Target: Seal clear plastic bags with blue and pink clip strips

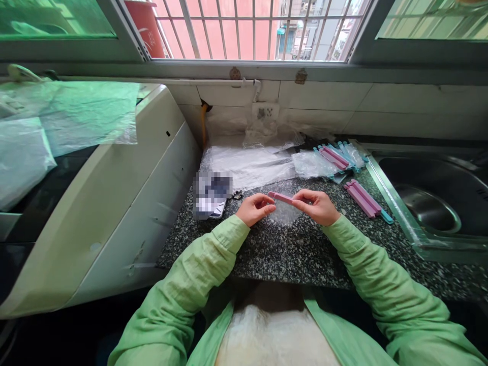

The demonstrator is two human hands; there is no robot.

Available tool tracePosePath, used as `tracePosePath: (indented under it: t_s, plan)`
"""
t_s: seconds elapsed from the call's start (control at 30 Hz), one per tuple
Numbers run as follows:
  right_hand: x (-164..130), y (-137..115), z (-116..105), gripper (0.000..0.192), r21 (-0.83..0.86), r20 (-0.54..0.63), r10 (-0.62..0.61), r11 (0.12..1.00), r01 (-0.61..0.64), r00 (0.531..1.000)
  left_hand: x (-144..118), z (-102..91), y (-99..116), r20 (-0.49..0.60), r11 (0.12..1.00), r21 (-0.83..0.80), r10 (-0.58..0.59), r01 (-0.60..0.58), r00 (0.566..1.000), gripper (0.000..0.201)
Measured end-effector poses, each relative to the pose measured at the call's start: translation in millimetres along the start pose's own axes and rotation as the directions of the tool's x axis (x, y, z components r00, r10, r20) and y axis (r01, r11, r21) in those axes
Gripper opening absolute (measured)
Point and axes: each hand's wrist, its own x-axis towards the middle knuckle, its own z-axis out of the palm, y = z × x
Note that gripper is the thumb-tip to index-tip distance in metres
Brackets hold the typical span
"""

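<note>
Head camera: was the single view, worn on the person's head, looking forward and steeply down
Shirt front (274,335): filled the bottom edge, nearest the lens
Hands: left hand (256,209) and right hand (317,206) sat near mid-frame, seen from above and behind
Counter (282,254): was viewed at a downward slant
Sides: a pale casing (129,223) and a sink (398,204) were cut by the frame
Window bars (253,33): stood farther off, straight ahead, along the top
</note>
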Motion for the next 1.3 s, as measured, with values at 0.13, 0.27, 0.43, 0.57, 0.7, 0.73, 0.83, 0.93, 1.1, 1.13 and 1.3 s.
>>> tracePosePath:
  t_s: [0.13,0.27,0.43,0.57,0.7,0.73,0.83,0.93,1.1,1.13,1.3]
  plan:
    - [-0.4,-2.0,7.1,0.036,0.010,0.110,0.012,1.000,-0.014,0.994,-0.5,1.5,8.6,0.028,0.997,-0.071,-0.006,0.008,1.000,0.041]
    - [-0.1,1.4,13.4,0.035,0.046,0.118,0.042,0.998,-0.048,0.992,-2.3,4.4,13.5,0.021,0.998,-0.065,-0.009,0.011,1.000,0.040]
    - [1.3,11.7,15.8,0.042,0.158,0.090,0.089,0.982,-0.102,0.992,1.4,-0.6,6.4,-0.187,0.984,-0.160,0.046,-0.076,0.981,0.039]
    - [1.3,15.4,17.4,0.036,0.100,0.116,0.114,0.987,-0.126,0.987,8.0,-6.3,-6.6,-0.400,0.945,-0.304,-0.016,-0.117,0.916,0.039]
    - [0.5,15.8,20.5,0.027,0.041,0.093,0.092,0.994,-0.096,0.991,10.6,-7.0,-11.0,-0.424,0.921,-0.364,-0.031,-0.140,0.905,0.038]
    - [0.4,16.2,21.2,0.027,0.037,0.081,0.089,0.995,-0.092,0.993,10.6,-6.7,-10.9,-0.426,0.919,-0.367,-0.029,-0.144,0.904,0.039]
    - [0.1,17.3,22.9,0.025,0.013,0.069,0.085,0.996,-0.086,0.994,10.2,-5.4,-10.5,-0.431,0.917,-0.371,-0.031,-0.146,0.902,0.039]
    - [-0.3,16.6,24.2,0.022,-0.016,0.075,0.070,0.998,-0.069,0.995,10.3,-4.6,-12.4,-0.443,0.911,-0.381,-0.033,-0.155,0.896,0.037]
    - [-1.1,15.6,27.0,0.021,-0.045,0.072,0.045,0.998,-0.042,0.996,12.3,-3.9,-17.2,-0.459,0.898,-0.406,-0.040,-0.170,0.887,0.036]
    - [-1.1,16.2,27.4,0.021,-0.047,0.073,0.046,0.998,-0.043,0.996,12.7,-3.9,-18.0,-0.453,0.897,-0.409,-0.039,-0.169,0.891,0.036]
    - [-0.1,20.8,24.7,0.021,-0.069,0.099,0.034,0.997,-0.027,0.995,13.3,-4.9,-19.1,-0.424,0.913,-0.373,-0.010,-0.164,0.906,0.037]
